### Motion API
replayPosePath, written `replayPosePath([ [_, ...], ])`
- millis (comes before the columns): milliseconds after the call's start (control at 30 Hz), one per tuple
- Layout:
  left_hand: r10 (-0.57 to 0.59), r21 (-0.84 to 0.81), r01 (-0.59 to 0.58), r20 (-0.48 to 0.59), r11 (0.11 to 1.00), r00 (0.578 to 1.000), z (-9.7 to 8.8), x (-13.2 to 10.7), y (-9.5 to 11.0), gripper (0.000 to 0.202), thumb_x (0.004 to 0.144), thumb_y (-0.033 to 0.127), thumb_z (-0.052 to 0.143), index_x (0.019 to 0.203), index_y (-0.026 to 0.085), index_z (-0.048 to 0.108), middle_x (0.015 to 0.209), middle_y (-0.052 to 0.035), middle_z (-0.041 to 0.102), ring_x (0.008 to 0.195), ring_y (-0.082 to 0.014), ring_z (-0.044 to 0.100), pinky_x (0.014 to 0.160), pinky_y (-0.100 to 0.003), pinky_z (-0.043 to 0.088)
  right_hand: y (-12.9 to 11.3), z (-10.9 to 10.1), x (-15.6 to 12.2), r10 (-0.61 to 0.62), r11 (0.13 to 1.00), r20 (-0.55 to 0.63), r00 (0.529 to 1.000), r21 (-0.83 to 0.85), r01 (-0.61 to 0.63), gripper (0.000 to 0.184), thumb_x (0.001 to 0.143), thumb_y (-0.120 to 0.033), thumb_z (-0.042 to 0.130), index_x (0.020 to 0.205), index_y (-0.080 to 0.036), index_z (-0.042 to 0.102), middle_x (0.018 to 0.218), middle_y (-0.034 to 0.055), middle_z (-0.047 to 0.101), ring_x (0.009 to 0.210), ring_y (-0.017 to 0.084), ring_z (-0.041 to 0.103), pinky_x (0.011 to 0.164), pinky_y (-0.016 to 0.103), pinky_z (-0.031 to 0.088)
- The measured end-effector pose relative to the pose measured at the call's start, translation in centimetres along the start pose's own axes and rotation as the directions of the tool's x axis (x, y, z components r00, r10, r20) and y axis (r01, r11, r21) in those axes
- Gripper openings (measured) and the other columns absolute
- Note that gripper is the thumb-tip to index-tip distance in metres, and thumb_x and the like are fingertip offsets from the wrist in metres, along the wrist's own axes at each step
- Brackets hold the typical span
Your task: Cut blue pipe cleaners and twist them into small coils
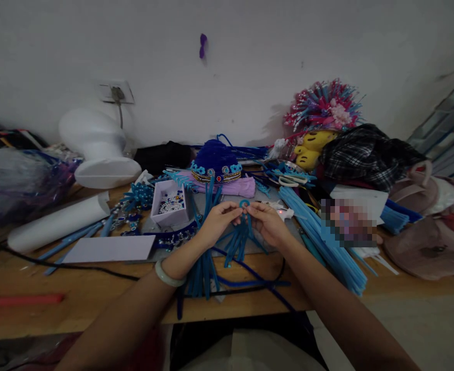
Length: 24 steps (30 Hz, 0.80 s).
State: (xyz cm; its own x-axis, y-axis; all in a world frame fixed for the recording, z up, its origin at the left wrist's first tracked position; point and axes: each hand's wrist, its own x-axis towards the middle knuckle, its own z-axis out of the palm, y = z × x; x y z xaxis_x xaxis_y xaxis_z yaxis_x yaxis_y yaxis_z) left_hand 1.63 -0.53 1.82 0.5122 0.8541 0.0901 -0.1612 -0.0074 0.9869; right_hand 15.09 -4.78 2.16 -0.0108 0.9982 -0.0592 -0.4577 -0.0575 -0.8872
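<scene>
Between my fingertips is a teal-blue pipe cleaner (244, 203) bent into a small loop. My left hand (223, 216) pinches it from the left side, and my right hand (266, 220) pinches it from the right. Below my fingers fans a bunch of blue pipe cleaners (239, 245); I cannot tell whether the loop joins them. More long blue stems (203, 273) lie beside my left forearm. Just behind the hands sits a dark blue headpiece (216, 157) trimmed with beads and blue flowers, above a lilac bundle (240, 187).
To the left stand a white box (168, 206) of beads, a white card (108, 249), a white roll (59, 224) and a white foam head (95, 139). Light-blue pipe cleaners (323, 239), scissors (292, 180) and a plaid cloth (369, 154) lie right. A black cable (76, 266) crosses the table.
</scene>
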Motion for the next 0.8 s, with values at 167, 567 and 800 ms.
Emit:
replayPosePath([
  [167, -0.044, -0.096, 0.045, 0.019, 0.994, 0.999, 0.3, -0.06, -0.12, 0.019, 0.062, 0.027, 0.063, 0.071, 0.014, 0.052, 0.058, 0.0024, 0.057, 0.054, -0.0083, 0.054, 0.055, -0.021, 0.041, 0.41, 0.47, 0.1, -0.046, 0.999, -0.048, 0.998, -0.004, 0.046, 0.016, 0.055, -0.026, 0.071, 0.058, -0.016, 0.059, 0.053, -0.0029, 0.056, 0.052, 0.008, 0.05, 0.054, 0.022, 0.039],
  [567, -0.149, -0.36, 0.149, 0.025, 0.921, 0.988, 0.09, -0.21, -0.06, 0.016, 0.062, 0.02, 0.065, 0.07, 0.014, 0.053, 0.06, 0.003, 0.056, 0.056, -0.0053, 0.054, 0.058, -0.018, 0.044, -0.3, 0.91, -0.6, 0.0, 0.996, -0.092, 0.996, -0.092, -0.008, 0.017, 0.05, -0.023, 0.072, 0.064, -0.016, 0.066, 0.063, -0.0003, 0.062, 0.06, 0.009, 0.054, 0.062, 0.024, 0.041],
  [800, -0.178, -0.317, 0.187, 0.056, 0.93, 0.982, -0.05, -0.06, -0.14, 0.018, 0.06, 0.021, 0.066, 0.066, 0.014, 0.051, 0.061, 0.0026, 0.055, 0.058, -0.0065, 0.054, 0.061, -0.02, 0.044, -0.19, 0.61, -0.35, -0.023, 0.974, -0.13, 0.991, -0.225, -0.007, 0.016, 0.056, -0.03, 0.068, 0.058, -0.015, 0.063, 0.055, -0.0017, 0.059, 0.052, 0.008, 0.049, 0.055, 0.023, 0.038],
])
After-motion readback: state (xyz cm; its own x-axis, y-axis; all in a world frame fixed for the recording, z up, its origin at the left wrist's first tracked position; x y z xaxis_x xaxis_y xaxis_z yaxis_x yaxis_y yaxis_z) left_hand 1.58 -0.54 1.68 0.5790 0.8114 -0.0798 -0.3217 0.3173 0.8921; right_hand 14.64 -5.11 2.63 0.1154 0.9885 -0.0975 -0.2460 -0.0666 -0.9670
